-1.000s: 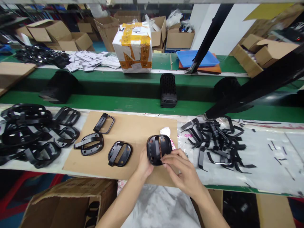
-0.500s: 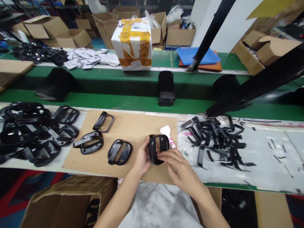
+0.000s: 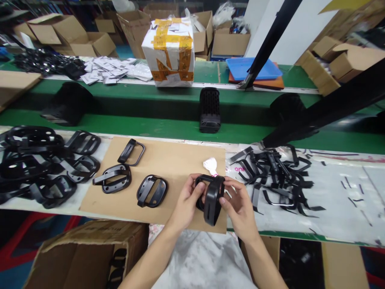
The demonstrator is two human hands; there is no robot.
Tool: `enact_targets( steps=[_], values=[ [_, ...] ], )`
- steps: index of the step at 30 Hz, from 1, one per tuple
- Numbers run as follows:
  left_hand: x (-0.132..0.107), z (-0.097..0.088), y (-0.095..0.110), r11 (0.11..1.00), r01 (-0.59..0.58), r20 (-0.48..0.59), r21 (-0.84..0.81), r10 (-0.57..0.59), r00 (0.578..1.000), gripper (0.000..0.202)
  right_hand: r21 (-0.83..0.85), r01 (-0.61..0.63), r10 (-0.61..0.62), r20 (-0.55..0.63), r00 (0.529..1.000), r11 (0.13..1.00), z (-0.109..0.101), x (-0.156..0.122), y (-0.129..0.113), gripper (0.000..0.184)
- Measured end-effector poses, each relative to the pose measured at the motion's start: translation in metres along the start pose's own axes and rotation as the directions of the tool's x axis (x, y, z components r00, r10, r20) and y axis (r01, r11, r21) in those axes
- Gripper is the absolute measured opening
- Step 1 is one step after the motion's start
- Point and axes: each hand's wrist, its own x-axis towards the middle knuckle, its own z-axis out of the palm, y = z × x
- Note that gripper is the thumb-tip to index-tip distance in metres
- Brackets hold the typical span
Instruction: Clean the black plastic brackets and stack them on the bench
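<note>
Between my two hands is a black plastic bracket (image 3: 213,202), a rounded plate with a raised band, tilted above the cardboard sheet (image 3: 180,160). My left hand (image 3: 187,200) is closed on its left side, thumb over the plate. On the other side my right hand (image 3: 240,206) grips the band with thumb and fingers. A crumpled white plastic bag (image 3: 209,164) lies just beyond the bracket. To the left on the cardboard rest similar pieces: one black bracket (image 3: 152,191) nearest me, another bracket (image 3: 116,179) with its band sticking out, and a looped black frame (image 3: 131,152) farther back.
Black brackets (image 3: 36,164) are heaped at the left. Black bent strips (image 3: 276,172) lie tangled at the right. Beyond, a perforated black part (image 3: 209,110) stands on the green conveyor (image 3: 150,126). A dark post (image 3: 325,108) slants across the right side. An open carton (image 3: 75,261) sits below left.
The bracket has been turned so its band now faces right and toward me. My right hand has shifted from the bracket's front opening to gripping its right side.
</note>
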Motion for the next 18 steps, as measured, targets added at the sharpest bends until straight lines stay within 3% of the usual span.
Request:
enact_targets(
  steps=[4,10,14,18],
  values=[
    [-0.001,0.000,-0.005,0.999,0.031,-0.019,0.018,-0.031,0.999,0.034,0.055,-0.013,0.016,-0.055,0.998,0.998,0.006,0.001,-0.001,0.036],
    [-0.008,0.012,-0.007,0.981,0.121,-0.033,-0.149,-0.127,0.991,0.044,-0.199,-0.088,0.073,-0.080,0.994,0.976,0.001,0.006,0.004,0.032],
    [-0.009,0.014,-0.008,0.911,0.257,0.123,-0.321,-0.230,0.966,0.039,-0.208,-0.123,0.101,-0.116,0.988,0.970,0.000,0.008,0.009,0.034],
    [-0.006,-0.001,-0.010,0.772,0.485,0.341,-0.410,-0.363,0.867,0.041,-0.177,-0.131,0.125,-0.045,0.991,0.975,-0.001,0.010,0.011,0.033]
  ],
)
